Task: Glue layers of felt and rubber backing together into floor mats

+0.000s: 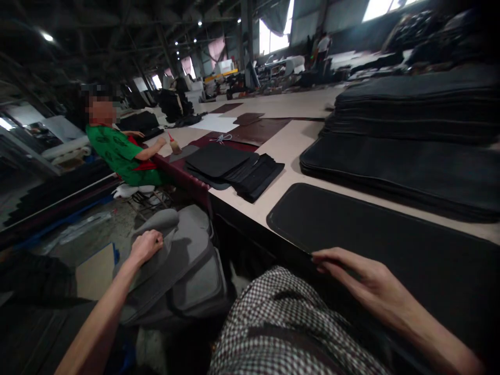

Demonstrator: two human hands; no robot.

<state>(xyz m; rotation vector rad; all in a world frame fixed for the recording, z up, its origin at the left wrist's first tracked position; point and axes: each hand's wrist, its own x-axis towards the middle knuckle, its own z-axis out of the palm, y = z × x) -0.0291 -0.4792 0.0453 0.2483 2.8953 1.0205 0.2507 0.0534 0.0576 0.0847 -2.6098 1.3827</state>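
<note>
My left hand is closed, fingers curled on the upper grey felt-like piece of a pile beside the table. That piece bends up near the hand. My right hand pinches at the near edge of a large black panel with rounded corners, which lies flat along the table edge. The fingertips meet at that edge, and the hand's underside is partly hidden. Behind the panel is a thick stack of similar black panels.
Smaller black pieces lie on the table near a glue-like bottle with a red tip. A co-worker in a green shirt sits at the far left side. A tan board is low on the left.
</note>
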